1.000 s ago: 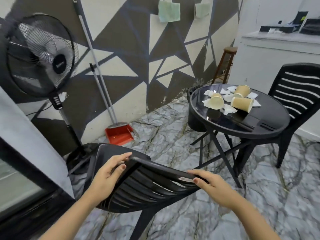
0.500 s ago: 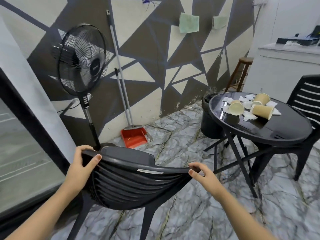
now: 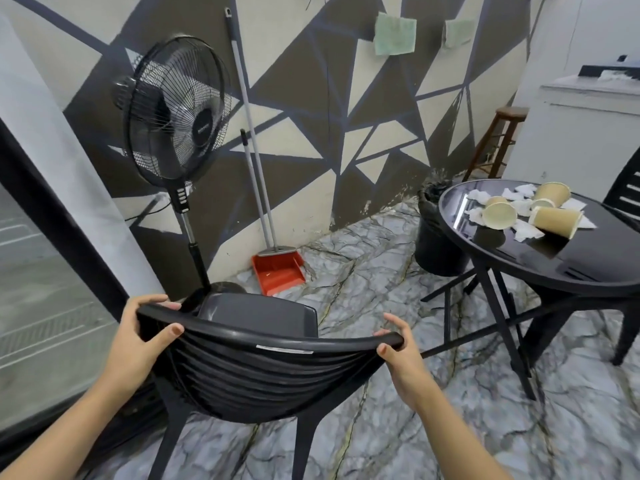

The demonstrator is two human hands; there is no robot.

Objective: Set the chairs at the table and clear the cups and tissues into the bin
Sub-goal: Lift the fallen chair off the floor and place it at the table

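A black plastic chair (image 3: pixel 259 379) stands upright right in front of me, its backrest towards me. My left hand (image 3: pixel 142 336) grips the left end of the backrest's top rail. My right hand (image 3: pixel 398 351) holds the right end. To the right stands a round black table (image 3: pixel 554 265) with several tipped paper cups (image 3: pixel 554 220) and crumpled white tissues (image 3: pixel 526 232) on it. A black bin (image 3: pixel 433 237) sits on the floor behind the table's left edge. A second black chair (image 3: pixel 623 192) shows at the far right edge, mostly cut off.
A black standing fan (image 3: pixel 173 123) is close behind the chair on the left. A red dustpan (image 3: pixel 277 273) and broom lean on the patterned wall. A wooden stool (image 3: pixel 498 140) stands in the far corner. A glass door runs along the left. Marble floor lies between chair and table.
The chair has gone from tilted to upright. Both hands have slid out to the ends of the backrest rail. My view has turned left, so the table sits farther right.
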